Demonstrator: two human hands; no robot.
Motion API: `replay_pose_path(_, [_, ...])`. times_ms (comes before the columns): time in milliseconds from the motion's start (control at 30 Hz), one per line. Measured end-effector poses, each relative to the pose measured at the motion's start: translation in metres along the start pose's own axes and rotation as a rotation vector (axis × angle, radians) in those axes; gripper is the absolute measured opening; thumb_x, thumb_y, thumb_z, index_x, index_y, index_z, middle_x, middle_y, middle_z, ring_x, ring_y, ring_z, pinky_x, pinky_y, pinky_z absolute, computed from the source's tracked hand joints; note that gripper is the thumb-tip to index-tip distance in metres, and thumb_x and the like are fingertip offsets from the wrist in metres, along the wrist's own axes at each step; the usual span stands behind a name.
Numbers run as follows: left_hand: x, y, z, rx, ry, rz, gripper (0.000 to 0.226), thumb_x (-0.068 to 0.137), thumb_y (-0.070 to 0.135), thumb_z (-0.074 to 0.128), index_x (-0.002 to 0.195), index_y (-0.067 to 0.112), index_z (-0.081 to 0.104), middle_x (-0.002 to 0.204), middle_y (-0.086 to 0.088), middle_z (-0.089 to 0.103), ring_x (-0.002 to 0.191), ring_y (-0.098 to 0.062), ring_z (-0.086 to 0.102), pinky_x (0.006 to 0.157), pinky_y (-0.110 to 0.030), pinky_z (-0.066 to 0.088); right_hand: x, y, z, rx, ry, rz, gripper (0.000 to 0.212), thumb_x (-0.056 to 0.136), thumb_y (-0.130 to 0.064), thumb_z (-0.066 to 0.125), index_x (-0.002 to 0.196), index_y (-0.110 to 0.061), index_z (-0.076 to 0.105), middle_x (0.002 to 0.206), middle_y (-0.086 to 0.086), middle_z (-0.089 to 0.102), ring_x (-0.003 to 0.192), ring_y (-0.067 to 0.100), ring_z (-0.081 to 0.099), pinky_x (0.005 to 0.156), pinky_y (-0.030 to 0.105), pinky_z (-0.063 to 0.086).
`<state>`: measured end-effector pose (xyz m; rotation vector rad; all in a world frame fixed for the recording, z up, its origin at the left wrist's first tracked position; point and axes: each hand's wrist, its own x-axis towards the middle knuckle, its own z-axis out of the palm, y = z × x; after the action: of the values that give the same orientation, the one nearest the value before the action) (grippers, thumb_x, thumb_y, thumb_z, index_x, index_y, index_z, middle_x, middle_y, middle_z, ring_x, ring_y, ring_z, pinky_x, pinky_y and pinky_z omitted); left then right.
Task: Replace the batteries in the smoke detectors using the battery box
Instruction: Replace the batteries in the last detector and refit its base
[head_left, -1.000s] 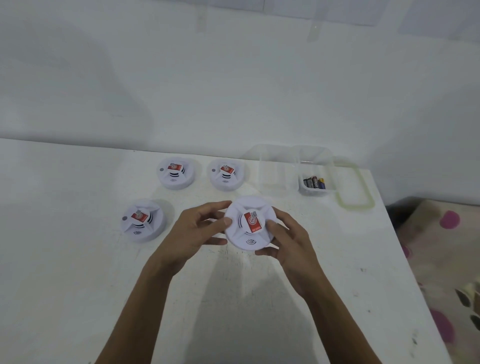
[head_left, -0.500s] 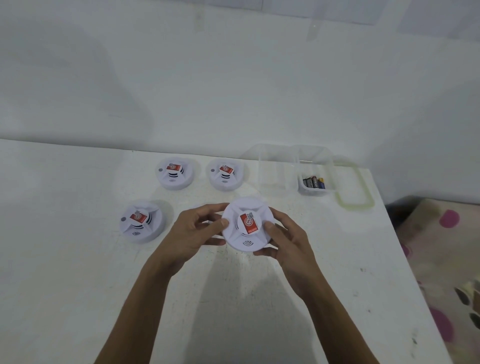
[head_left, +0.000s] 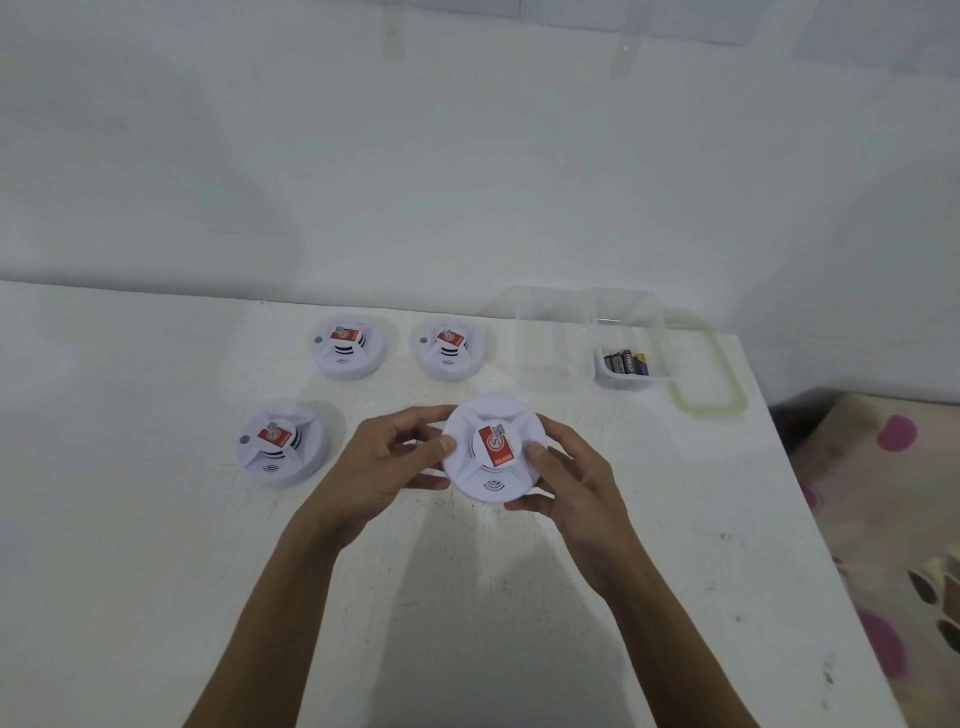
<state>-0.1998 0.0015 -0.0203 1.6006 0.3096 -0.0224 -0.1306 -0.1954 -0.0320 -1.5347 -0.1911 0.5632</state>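
I hold a round white smoke detector (head_left: 493, 447) with a red sticker between both hands, lifted a little above the white table (head_left: 156, 571). My left hand (head_left: 384, 462) grips its left rim, my right hand (head_left: 566, 483) its right rim with the thumb on top. Three more smoke detectors lie face up: one at the near left (head_left: 280, 444), two at the back (head_left: 349, 347) (head_left: 451, 347). A clear battery box (head_left: 626, 358) at the back right holds several batteries (head_left: 626, 362).
An empty clear container (head_left: 545, 343) stands just left of the battery box. The box's lid (head_left: 704, 374) lies to its right, near the table's right edge. Beyond that edge is a spotted cloth (head_left: 893, 519). A white wall rises behind the table.
The held detector has been turned slightly counter-clockwise and shifted a little to the left and away from me between my hands. The other detectors and the box have not moved.
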Motion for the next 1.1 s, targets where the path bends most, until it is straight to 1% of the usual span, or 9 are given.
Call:
replay_pose_path(167, [0.0008,-0.0004,-0.0002,0.001,-0.009,-0.002,0.035,0.088,0.022,0.062,0.123,0.026,0.061,0.099,-0.006,0.071,0.093,-0.02,0.07,0.078,-0.037,0.059,0.0,0.0006,0.0001,-0.006,0.002,0.001,0.032,0.095,-0.023,0.055,0.126,-0.026,0.057,0.105,-0.015,0.071,0.098,0.011,0.068,0.07,0.029,0.058])
replay_pose_path(433, [0.0019,-0.0009,-0.0009,-0.019,-0.01,-0.008,0.035,0.087,0.023,0.062,0.122,0.027,0.062,0.099,-0.004,0.072,0.094,-0.02,0.069,0.076,-0.034,0.059,-0.0004,-0.0002,0.0002,-0.004,0.004,0.003,0.033,0.094,-0.024,0.055,0.128,-0.025,0.056,0.112,-0.005,0.07,0.1,0.016,0.069,0.073,0.033,0.059])
replay_pose_path(500, [0.0018,-0.0007,-0.0008,-0.039,-0.015,-0.011,0.037,0.087,0.025,0.062,0.124,0.026,0.061,0.101,-0.004,0.072,0.096,-0.02,0.069,0.077,-0.036,0.059,-0.0002,-0.0016,-0.0002,0.009,-0.004,0.002,0.032,0.095,-0.024,0.055,0.127,-0.025,0.057,0.111,-0.004,0.07,0.1,0.018,0.069,0.074,0.035,0.059])
replay_pose_path(600, [0.0001,-0.0016,-0.001,-0.081,-0.03,-0.009,0.039,0.085,0.028,0.062,0.124,0.027,0.061,0.108,-0.005,0.07,0.099,-0.021,0.067,0.076,-0.036,0.059,0.0003,-0.0029,-0.001,0.01,0.0,-0.002,0.031,0.095,-0.023,0.055,0.126,-0.025,0.057,0.108,-0.006,0.071,0.099,0.017,0.069,0.073,0.033,0.059])
replay_pose_path(767, [-0.0009,-0.0031,-0.0041,-0.096,-0.064,-0.006,0.041,0.084,0.03,0.067,0.124,0.023,0.061,0.117,-0.002,0.067,0.104,-0.022,0.065,0.078,-0.038,0.058,0.0006,-0.0027,-0.0017,-0.002,0.007,-0.002,0.033,0.094,-0.024,0.055,0.128,-0.024,0.056,0.111,-0.004,0.07,0.099,0.017,0.069,0.075,0.036,0.059])
replay_pose_path(933, [-0.0001,-0.004,-0.0052,-0.089,-0.067,-0.006,0.044,0.082,0.029,0.063,0.125,0.024,0.06,0.115,0.0,0.068,0.104,-0.021,0.065,0.077,-0.036,0.058,0.0005,-0.003,-0.0004,0.0,0.007,-0.002,0.031,0.094,-0.024,0.055,0.124,-0.027,0.057,0.109,-0.007,0.071,0.098,0.014,0.069,0.072,0.032,0.059])
replay_pose_path(1100, [0.0006,-0.0047,-0.0064,-0.073,-0.063,-0.009,0.043,0.083,0.028,0.063,0.125,0.025,0.06,0.114,0.003,0.068,0.104,-0.019,0.065,0.078,-0.035,0.058,0.0007,-0.0042,0.0006,0.007,0.003,-0.005,0.03,0.095,-0.023,0.055,0.125,-0.026,0.058,0.106,-0.009,0.071,0.097,0.015,0.069,0.071,0.032,0.059])
